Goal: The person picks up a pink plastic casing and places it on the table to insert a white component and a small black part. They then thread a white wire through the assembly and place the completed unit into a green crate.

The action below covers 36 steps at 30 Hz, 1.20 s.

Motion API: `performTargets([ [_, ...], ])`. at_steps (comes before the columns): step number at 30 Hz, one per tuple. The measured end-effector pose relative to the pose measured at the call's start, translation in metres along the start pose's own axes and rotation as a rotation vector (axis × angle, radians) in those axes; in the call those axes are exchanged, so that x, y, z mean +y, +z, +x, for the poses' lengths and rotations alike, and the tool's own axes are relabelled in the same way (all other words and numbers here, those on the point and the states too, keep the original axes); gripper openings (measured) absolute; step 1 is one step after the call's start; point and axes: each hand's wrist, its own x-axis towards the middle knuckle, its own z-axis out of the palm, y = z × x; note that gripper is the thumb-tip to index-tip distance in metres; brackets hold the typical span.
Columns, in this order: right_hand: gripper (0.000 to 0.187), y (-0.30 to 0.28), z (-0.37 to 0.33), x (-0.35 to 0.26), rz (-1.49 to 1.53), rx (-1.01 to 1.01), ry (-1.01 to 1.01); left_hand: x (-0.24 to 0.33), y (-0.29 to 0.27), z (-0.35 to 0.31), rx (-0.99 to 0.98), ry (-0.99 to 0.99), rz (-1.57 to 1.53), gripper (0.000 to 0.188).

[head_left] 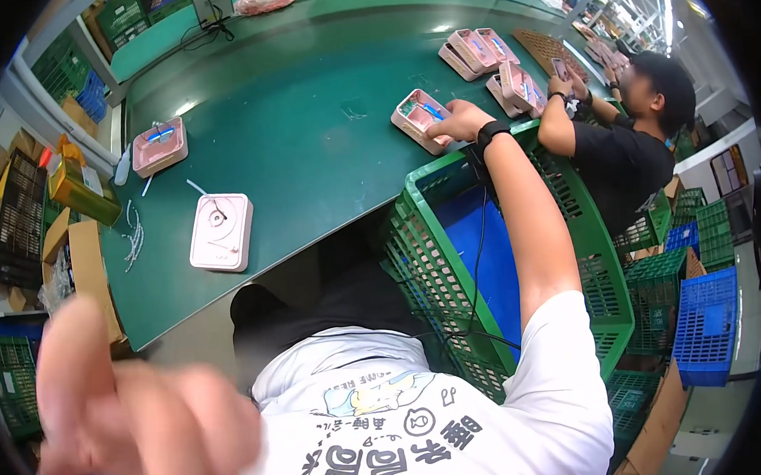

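Note:
My right hand (463, 123) grips the near right edge of an open pink plastic housing (413, 131) on the green table. Blue and green parts and wires show inside that housing. My left hand (149, 413) is raised close to the camera at the lower left. It is large and blurred, and whether it holds anything cannot be made out. A closed pink housing (222, 233) with a round disc and a small arm on its face lies near the table's front edge. Behind it to the left sits another open pink housing (160, 147) with a blue part inside.
Several open pink housings (478, 52) stand at the table's far right. A green crate (414, 227) with a blue bottom is under my right arm. Beside it, a co-worker (625, 139) in black handles something. White wires (133, 237) and a yellow can (83, 186) are at left.

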Motion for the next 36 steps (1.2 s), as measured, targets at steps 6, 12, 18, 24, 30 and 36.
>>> performTargets([
  [6,0.083,-0.030,-0.006,-0.001,-0.086,0.008,0.149,-0.036,-0.106,-0.086,0.827,-0.112,1.096,0.079],
  [12,0.082,-0.006,0.049,0.076,-0.188,0.507,0.259,-0.094,-0.163,-0.145,0.744,-0.334,2.000,0.101],
  [18,0.061,-0.011,0.041,0.110,-0.151,0.528,0.228,-0.101,-0.171,-0.139,0.719,-0.470,1.851,0.110],
  [24,0.042,0.034,-0.027,-0.054,0.151,0.389,-0.441,-0.113,-0.183,-0.144,0.733,-0.427,1.889,0.113],
  [30,0.050,0.089,-0.154,-0.193,0.320,-0.169,-0.754,-0.109,-0.183,-0.100,0.666,-0.376,1.697,0.139],
  [36,0.048,0.169,-0.148,-0.222,0.394,-0.070,-0.759,-0.138,-0.177,-0.101,0.640,-0.438,1.631,0.151],
])
